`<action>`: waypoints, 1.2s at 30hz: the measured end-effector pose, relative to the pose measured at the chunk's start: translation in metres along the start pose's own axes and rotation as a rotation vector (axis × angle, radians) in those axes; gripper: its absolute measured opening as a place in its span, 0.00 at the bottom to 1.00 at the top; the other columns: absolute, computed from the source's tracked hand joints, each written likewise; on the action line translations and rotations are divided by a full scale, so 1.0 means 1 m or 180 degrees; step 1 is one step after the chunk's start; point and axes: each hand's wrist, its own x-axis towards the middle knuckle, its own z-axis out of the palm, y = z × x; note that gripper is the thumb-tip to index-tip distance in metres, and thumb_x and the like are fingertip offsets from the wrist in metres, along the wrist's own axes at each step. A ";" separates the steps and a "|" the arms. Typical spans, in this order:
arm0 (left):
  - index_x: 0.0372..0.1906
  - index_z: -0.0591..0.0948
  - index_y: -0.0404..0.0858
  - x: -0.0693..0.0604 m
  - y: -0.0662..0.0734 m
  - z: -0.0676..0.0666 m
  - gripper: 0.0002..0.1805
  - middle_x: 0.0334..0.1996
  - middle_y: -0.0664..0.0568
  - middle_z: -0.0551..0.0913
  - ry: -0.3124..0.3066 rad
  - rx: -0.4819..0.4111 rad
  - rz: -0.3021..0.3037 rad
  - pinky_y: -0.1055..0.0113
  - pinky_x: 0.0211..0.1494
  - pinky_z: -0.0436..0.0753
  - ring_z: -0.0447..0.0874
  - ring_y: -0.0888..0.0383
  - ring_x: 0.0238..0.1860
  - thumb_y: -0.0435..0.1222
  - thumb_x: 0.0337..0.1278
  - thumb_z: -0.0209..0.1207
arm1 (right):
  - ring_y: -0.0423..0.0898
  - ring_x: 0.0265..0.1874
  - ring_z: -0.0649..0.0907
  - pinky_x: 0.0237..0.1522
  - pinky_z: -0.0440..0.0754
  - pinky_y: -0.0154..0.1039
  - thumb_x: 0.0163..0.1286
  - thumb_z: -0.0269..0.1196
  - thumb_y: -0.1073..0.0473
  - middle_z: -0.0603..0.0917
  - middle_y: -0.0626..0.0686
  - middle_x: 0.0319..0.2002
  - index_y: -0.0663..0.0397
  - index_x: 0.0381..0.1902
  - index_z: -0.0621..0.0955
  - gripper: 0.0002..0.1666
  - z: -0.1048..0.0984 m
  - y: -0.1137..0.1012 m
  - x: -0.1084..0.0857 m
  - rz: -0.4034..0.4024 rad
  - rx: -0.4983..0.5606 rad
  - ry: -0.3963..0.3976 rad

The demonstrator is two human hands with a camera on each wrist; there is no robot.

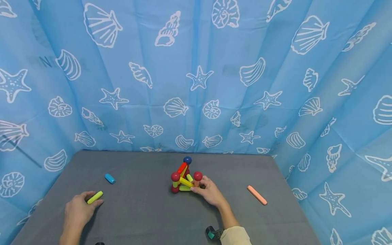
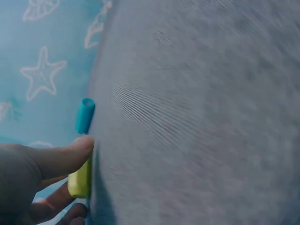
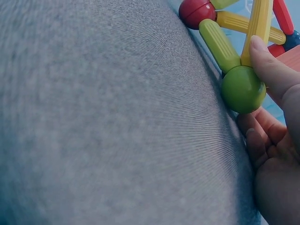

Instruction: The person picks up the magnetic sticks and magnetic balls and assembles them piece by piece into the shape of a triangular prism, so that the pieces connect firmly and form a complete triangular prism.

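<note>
My left hand [image 1: 79, 210] pinches a yellow-green stick [image 1: 95, 197] between thumb and fingers, low over the left of the table. A short blue stick [image 1: 110, 178] lies just beyond it. Near the middle, my right hand [image 1: 211, 193] holds the near right corner of a frame built from coloured sticks and balls [image 1: 185, 182]. In the right wrist view its thumb presses a yellow stick [image 3: 258, 28], with fingers beside a green ball [image 3: 243, 90]. Red balls mark other corners, and a dark blue ball [image 1: 187, 160] tops the far one. The hand hides part of the frame.
An orange stick [image 1: 257, 195] lies on the grey table [image 1: 147, 211], right of the right hand. A black object with a teal patch [image 1: 211, 233] is by the right wrist. A blue shell-patterned curtain [image 1: 196, 85] borders the table behind and at the sides.
</note>
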 end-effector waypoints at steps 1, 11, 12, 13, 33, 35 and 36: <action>0.62 0.77 0.27 0.001 -0.001 0.001 0.32 0.57 0.28 0.80 0.0006 0.0036 0.0004 0.40 0.54 0.73 0.78 0.32 0.52 0.43 0.60 0.70 | 0.45 0.52 0.78 0.55 0.75 0.41 0.69 0.69 0.48 0.83 0.50 0.52 0.49 0.33 0.84 0.12 0.000 0.000 0.000 -0.0006 -0.0003 0.0005; 0.60 0.83 0.37 -0.019 0.061 0.002 0.19 0.54 0.32 0.82 0.0406 -0.0447 0.0812 0.39 0.53 0.71 0.74 0.35 0.53 0.40 0.68 0.64 | 0.46 0.52 0.79 0.55 0.77 0.42 0.69 0.69 0.49 0.84 0.51 0.52 0.50 0.31 0.83 0.12 -0.002 0.000 0.000 -0.0046 -0.0084 0.0091; 0.59 0.83 0.39 -0.024 0.075 0.004 0.18 0.54 0.33 0.83 0.0461 -0.0551 0.0986 0.39 0.54 0.71 0.74 0.36 0.54 0.40 0.68 0.64 | 0.46 0.51 0.79 0.54 0.77 0.41 0.69 0.69 0.49 0.84 0.50 0.52 0.49 0.30 0.83 0.13 -0.002 0.000 0.000 -0.0046 -0.0091 0.0094; 0.58 0.84 0.40 -0.028 0.089 0.005 0.17 0.54 0.35 0.84 0.0516 -0.0634 0.1154 0.39 0.54 0.71 0.74 0.38 0.55 0.40 0.68 0.64 | 0.46 0.51 0.79 0.54 0.77 0.41 0.69 0.69 0.48 0.84 0.51 0.51 0.50 0.31 0.83 0.13 -0.002 -0.001 0.001 -0.0057 -0.0108 0.0086; 0.41 0.91 0.50 -0.065 0.237 0.094 0.14 0.40 0.58 0.88 0.0628 -0.1061 0.2510 0.59 0.47 0.76 0.72 0.55 0.48 0.40 0.47 0.78 | 0.48 0.50 0.79 0.53 0.75 0.44 0.70 0.68 0.55 0.84 0.55 0.51 0.52 0.40 0.87 0.07 0.003 -0.002 0.001 0.0028 -0.0031 0.0179; 0.41 0.91 0.50 -0.065 0.237 0.095 0.14 0.39 0.58 0.89 0.0726 -0.0956 0.2571 0.57 0.49 0.75 0.73 0.54 0.48 0.41 0.45 0.78 | 0.50 0.50 0.79 0.53 0.75 0.44 0.70 0.68 0.57 0.84 0.58 0.51 0.54 0.41 0.87 0.07 0.003 -0.007 -0.001 0.0034 -0.0021 0.0196; 0.41 0.91 0.50 -0.065 0.237 0.096 0.14 0.39 0.58 0.89 0.0756 -0.0906 0.2594 0.56 0.50 0.75 0.73 0.54 0.48 0.41 0.45 0.79 | 0.51 0.50 0.79 0.53 0.75 0.43 0.70 0.68 0.58 0.84 0.59 0.51 0.55 0.42 0.87 0.07 0.002 -0.012 -0.003 0.0033 -0.0005 0.0192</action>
